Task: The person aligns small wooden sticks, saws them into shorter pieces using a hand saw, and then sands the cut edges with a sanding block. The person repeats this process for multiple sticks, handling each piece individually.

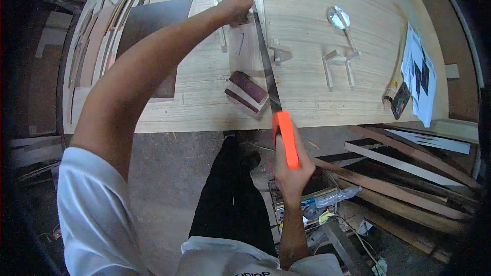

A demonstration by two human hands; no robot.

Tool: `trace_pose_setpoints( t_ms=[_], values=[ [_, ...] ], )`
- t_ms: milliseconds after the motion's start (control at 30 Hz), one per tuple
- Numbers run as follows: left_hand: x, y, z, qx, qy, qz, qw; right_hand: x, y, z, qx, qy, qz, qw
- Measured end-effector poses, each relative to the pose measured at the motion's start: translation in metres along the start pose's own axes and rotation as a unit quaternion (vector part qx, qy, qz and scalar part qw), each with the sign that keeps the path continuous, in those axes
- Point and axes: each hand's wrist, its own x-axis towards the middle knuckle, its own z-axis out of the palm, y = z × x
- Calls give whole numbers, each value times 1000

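Note:
My right hand (295, 174) is wrapped round the orange handle of a handsaw (268, 71), in front of the workbench's near edge. The saw's long dark blade points away over the bench, its far end beside my left hand (236, 8). That hand is closed in a fist at the far end of a pale wooden board (245, 53); what its fingers grip is hidden. Near the board's close end sits a block with dark red sandpaper (248, 87). A small wooden piece (279, 52) stands just right of the blade.
A dark flat sheet (148, 36) and several thin wood strips (97, 46) lie on the bench's left. To the right are a small wooden frame (337, 57), a shiny round object (338, 17) and papers (418, 79). Long boards (399, 194) and a cluttered crate (307, 194) occupy the floor at right.

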Motion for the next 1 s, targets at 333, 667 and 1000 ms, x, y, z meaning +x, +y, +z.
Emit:
trace_pose_setpoints(
  t_ms=[333,667,1000],
  values=[
    [0,-4,2,-18,2,-1,1000,7,3,-13,-33,-2,-57,998],
    [-4,5,-3,-58,5,-37,998,24,-1,-18,-44,-33,10,998],
    [-3,2,-4,-34,3,-30,999,22,7,-20,-10,-32,1,999]
  ],
)
